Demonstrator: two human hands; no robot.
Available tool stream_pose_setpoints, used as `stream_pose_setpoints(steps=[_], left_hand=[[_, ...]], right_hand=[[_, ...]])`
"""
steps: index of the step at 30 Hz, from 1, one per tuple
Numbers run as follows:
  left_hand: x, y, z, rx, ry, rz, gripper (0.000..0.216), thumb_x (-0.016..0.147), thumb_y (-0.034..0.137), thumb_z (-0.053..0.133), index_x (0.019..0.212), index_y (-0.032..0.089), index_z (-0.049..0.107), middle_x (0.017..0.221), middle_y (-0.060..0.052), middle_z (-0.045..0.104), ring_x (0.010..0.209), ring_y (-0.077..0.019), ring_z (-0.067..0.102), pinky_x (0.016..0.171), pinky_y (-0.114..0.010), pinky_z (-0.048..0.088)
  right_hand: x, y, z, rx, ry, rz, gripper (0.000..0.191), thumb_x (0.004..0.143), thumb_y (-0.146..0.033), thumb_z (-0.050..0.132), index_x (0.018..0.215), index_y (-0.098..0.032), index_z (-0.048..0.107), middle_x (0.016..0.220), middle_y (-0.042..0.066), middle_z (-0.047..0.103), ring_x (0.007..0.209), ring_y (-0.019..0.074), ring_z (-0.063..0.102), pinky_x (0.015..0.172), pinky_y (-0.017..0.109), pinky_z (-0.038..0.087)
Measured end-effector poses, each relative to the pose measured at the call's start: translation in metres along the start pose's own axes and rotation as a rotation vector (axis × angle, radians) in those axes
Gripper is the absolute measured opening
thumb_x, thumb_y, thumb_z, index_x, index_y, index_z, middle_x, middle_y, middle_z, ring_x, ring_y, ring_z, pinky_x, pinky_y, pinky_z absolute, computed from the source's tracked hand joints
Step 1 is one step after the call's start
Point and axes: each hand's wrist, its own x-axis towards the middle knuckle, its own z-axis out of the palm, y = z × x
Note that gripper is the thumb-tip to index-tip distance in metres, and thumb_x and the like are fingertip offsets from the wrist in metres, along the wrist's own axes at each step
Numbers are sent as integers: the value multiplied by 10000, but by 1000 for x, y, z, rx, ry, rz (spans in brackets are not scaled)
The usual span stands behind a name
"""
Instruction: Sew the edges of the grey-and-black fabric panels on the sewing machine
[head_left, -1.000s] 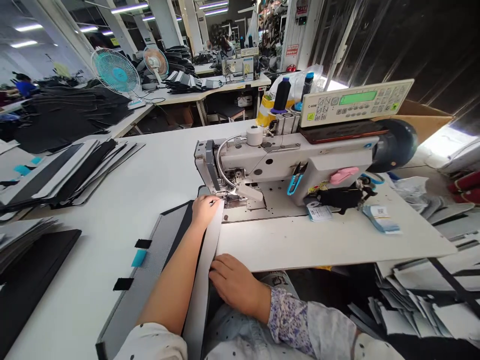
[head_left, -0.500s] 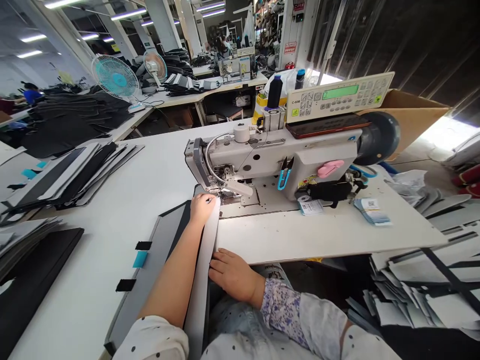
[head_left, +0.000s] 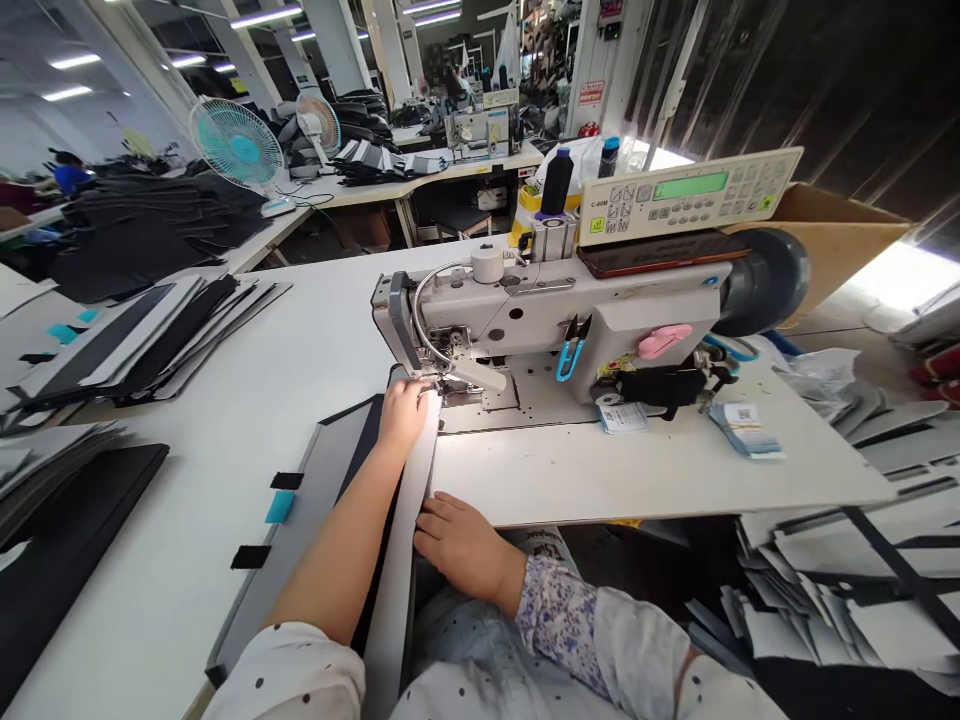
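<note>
Grey panel (head_left: 300,530) w/ white strip (head_left: 415,490) lies on the near side of the industrial sewing mach. (head_left: 547,315); long axes run from its needle area back twd you. Your L hand (head_left: 403,412), nearer the mach., is bent over strip's far end; R hand (head_left: 461,545), half-curled, touches strip's R edge. Can't tell if either grips.

White strip (head_left: 409,520) cropped (below); display (head_left: 690,187) illegible.

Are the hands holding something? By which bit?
The left hand touches the white strip at its far end, by the sewing machine; the right hand touches its right edge. Whether either grips can't be told.
</note>
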Motion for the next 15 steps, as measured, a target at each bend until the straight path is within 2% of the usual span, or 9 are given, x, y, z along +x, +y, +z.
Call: stream_pose_setpoints(steps=[2, 4, 8, 15], left_hand=[[-12, -1, -5, 81, -33, 137, 346, 871, 170, 458, 1092, 284, 698, 1136, -64, 651, 1113, -240, 529, 1023, -374, 371], [-22, -2, -8, 149, -85, 204, 391, 863, 139, 455, 1117, 322, 689, 1142, -49, 658, 1099, -239, 526, 1007, -383, 368], [-29, -2, -10, 232, -119, 202, 473, 857, 110, 427, 1217, 337, 633, 1230, -30, 631, 1082, -240, 522, 956, -387, 389], [-25, 3, -10, 240, -137, 195, 495, 835, 80, 424, 1223, 314, 623, 1262, -33, 614, 1088, -244, 523, 951, -382, 399]], right_hand=[[1, 0, -1, 4, -3, 7, 93, 932, -195, 530, 911, -173, 618, 968, 43, 641, 1024, 195, 513, 1048, 362, 358], [3, 2, -4, 17, -14, 9, 88, 928, -182, 533, 898, -173, 615, 946, 37, 642, 992, 192, 520, 1028, 358, 372], [5, 8, -16, 49, -46, 31, 88, 922, -176, 543, 869, -173, 614, 925, 39, 648, 950, 185, 528, 981, 343, 402], [13, 23, -33, 70, -84, 89, 82, 892, -136, 569, 834, -172, 613, 891, 33, 652, 974, 187, 542, 981, 335, 397]])
